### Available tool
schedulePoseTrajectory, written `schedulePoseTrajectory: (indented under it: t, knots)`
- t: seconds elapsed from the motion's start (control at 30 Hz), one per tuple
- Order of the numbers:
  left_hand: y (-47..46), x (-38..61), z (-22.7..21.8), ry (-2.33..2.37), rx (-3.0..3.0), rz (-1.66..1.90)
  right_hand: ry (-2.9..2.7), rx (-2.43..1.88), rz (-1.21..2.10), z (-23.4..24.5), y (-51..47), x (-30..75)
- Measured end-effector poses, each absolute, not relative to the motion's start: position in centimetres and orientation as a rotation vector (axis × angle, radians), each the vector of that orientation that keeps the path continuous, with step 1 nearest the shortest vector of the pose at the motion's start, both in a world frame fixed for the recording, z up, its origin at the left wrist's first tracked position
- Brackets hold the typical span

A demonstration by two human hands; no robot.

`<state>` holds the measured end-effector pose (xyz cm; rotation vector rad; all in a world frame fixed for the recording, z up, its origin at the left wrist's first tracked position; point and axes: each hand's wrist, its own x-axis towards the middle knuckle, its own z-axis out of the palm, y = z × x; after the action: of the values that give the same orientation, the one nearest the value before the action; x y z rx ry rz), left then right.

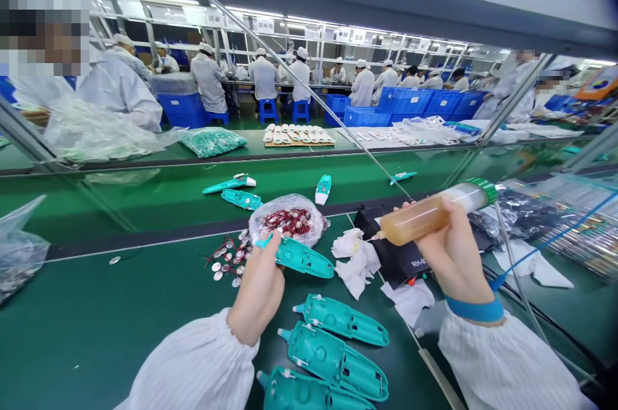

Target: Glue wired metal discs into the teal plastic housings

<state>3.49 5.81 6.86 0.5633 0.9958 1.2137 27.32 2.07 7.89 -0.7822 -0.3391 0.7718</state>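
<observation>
My left hand [258,288] grips a teal plastic housing [302,257], long and tapered, by its narrow end. My right hand [454,249] holds a large syringe [429,218] of amber fluid with a green cap, its tip pointing left, well apart from the housing. Several matching teal housings [340,320] lie on the green bench mat [193,345] below my hands. Past my left hand sit a clear bag of red-wired metal discs [288,220] and loose wired discs [230,260]. White crumpled wipes [355,262] lie between my hands.
A green conveyor belt [145,194] beyond the bench carries teal housings [236,190]. A black pad [400,246] lies under my right hand, and a blue wire [545,246] runs at right. Co-workers in white [116,91] and blue crates [405,101] stand beyond.
</observation>
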Motion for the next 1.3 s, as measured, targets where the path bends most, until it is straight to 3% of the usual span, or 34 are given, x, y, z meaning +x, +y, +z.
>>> schedulePoseTrajectory:
  t: [0.53,0.97,1.3]
  knots:
    - [4.3,0.6,2.0,1.178,0.863,1.114,-0.400,-0.817,0.834,7.1,2.3,24.3]
    - [4.8,-1.2,1.0,1.306,1.697,0.959,-0.548,-0.854,0.895,6.0,2.6,18.4]
    - [4.3,-0.9,0.2,1.349,1.909,0.825,-0.702,-0.947,0.907,4.8,2.3,17.4]
